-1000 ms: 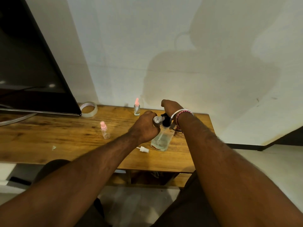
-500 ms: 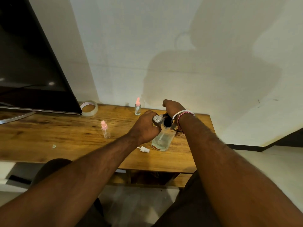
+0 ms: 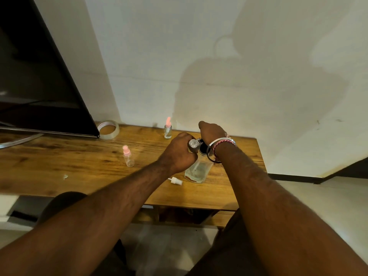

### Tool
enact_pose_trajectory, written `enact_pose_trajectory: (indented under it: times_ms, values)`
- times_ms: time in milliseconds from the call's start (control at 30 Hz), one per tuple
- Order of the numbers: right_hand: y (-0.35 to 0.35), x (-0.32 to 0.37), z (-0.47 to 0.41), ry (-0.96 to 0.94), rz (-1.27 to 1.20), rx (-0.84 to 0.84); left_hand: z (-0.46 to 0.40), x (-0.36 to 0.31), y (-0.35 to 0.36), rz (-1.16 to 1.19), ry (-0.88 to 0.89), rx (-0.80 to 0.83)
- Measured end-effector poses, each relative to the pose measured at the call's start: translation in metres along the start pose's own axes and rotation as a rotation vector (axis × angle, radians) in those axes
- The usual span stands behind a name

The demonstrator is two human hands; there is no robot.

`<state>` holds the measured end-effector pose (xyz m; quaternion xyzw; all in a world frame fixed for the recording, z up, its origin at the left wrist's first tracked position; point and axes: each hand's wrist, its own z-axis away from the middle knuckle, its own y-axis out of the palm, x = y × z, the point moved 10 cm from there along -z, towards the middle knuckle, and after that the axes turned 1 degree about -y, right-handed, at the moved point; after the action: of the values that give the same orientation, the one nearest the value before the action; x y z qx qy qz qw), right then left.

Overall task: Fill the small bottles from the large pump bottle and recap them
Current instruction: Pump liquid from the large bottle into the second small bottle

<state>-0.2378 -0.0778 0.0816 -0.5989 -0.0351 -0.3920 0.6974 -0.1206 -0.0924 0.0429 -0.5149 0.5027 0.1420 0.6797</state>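
Clear small bottle (image 3: 194, 144) sits gripped in the left hand (image 3: 179, 154) at the pump bottle (image 3: 198, 170) near the table's (image 3: 79, 166) right edge; the right hand (image 3: 212, 132) covers the pump, grip unclear.

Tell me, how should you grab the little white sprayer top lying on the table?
Pinch the white spray cap across its round collar, coming straight down from above. It lies on its side on the wooden table, thin tube pointing left, so the wider body gives fingers more to hold. The large pump bottle stands close on its right, so probably approach from the near side.
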Motion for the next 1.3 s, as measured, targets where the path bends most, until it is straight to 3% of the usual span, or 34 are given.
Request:
enact_pose_trajectory:
  times_ms: [233,433,700,967,1067,1300]
  values:
    - [-0.002,-0.006,0.002,-0.011,0.017,-0.087,0.001,0.001,0.001,-0.022,-0.002,0.007]
    - [-0.002,-0.005,-0.005,0.043,-0.150,0.022,0.005,-0.004,-0.004,0.010,-0.014,-0.002]
    - [0.000,0.004,-0.008,0.012,-0.079,0.117,0.004,-0.004,-0.006,0.012,-0.005,-0.014]
    - [0.000,-0.009,-0.009,0.052,-0.135,0.005,0.003,0.000,-0.002,-0.010,0.002,0.001]
    - [0.000,-0.009,-0.007,0.014,0.025,-0.075,0.002,0.002,-0.001,-0.028,0.000,0.001]
    - [-0.005,-0.012,-0.003,0.022,-0.127,-0.159,0.000,0.004,0.000,-0.041,-0.002,-0.002]
